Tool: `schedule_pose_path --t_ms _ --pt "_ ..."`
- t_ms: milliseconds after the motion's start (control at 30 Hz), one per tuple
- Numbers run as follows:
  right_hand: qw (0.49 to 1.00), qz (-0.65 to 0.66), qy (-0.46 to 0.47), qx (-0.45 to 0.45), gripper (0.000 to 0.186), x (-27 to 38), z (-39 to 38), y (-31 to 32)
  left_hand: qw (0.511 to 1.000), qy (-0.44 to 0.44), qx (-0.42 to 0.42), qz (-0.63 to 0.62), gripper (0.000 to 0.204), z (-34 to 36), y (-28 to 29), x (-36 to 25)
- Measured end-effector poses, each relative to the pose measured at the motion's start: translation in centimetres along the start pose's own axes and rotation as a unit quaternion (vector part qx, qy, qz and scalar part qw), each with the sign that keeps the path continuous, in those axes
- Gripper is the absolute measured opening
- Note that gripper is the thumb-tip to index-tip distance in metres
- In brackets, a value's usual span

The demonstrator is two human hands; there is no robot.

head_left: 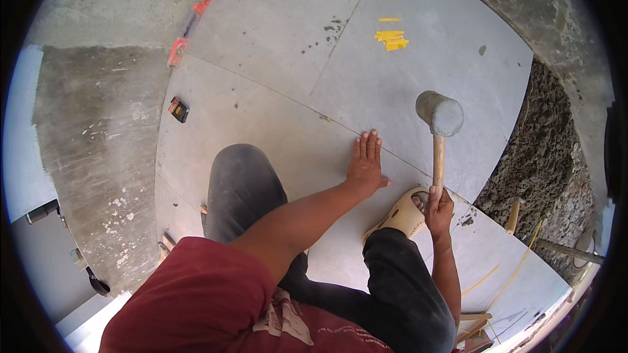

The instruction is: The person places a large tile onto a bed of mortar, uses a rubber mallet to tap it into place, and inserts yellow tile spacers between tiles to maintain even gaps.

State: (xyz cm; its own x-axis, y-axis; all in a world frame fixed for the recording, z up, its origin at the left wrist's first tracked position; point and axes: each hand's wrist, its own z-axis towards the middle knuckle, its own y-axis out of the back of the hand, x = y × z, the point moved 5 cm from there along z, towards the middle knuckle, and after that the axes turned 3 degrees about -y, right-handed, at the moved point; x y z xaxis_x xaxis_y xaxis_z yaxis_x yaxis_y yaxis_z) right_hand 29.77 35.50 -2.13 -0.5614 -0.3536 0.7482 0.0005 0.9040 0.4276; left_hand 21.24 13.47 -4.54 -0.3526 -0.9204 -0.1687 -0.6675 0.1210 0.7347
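Note:
My right hand (439, 210) grips the wooden handle of a mallet (441, 115). The mallet's thick grey head is raised over a large grey floor tile (471, 59). My left hand (366, 167) lies flat on the neighbouring tile (294, 150), fingers stretched out toward the joint between the two. Just behind my right hand is a cream clog (400, 212) on my foot. Farther off on the grey tile lies a small pile of flat yellow strips (392, 40).
Along the far left tile edge runs a long level (190, 23) with red-orange parts. A small black-and-orange object (178, 110) lies near it. Rough dark mortar (540, 131) borders the tiles on the right, beside a wooden tool handle (513, 217) and yellow string (523, 261).

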Motion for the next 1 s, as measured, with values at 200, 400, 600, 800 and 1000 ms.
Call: schedule_pose_path --t_ms 200,400,600,800,1000 --pt "0.983 0.046 0.126 -0.126 0.044 1.6 0.2 -0.5 1.000 -0.011 -0.014 0.003 0.114 0.2 -0.6 0.6" --pt "0.988 0.141 -0.053 -0.015 0.044 6.3 4.1 2.7 0.997 0.010 0.074 0.012 0.111 1.4 3.3 0.0" --pt "0.972 0.184 0.090 -0.116 0.040 17.5 8.8 7.5 0.988 -0.039 -0.110 0.104 0.116 10.7 11.6 0.5" --pt "0.907 0.188 0.264 -0.268 0.044 14.7 16.9 7.5 0.982 -0.066 -0.024 0.175 0.129 16.2 14.1 -0.3" --pt "0.989 0.083 0.030 -0.121 0.050 15.7 21.0 6.8 0.984 -0.042 -0.001 0.172 0.131 16.6 13.6 0.2"
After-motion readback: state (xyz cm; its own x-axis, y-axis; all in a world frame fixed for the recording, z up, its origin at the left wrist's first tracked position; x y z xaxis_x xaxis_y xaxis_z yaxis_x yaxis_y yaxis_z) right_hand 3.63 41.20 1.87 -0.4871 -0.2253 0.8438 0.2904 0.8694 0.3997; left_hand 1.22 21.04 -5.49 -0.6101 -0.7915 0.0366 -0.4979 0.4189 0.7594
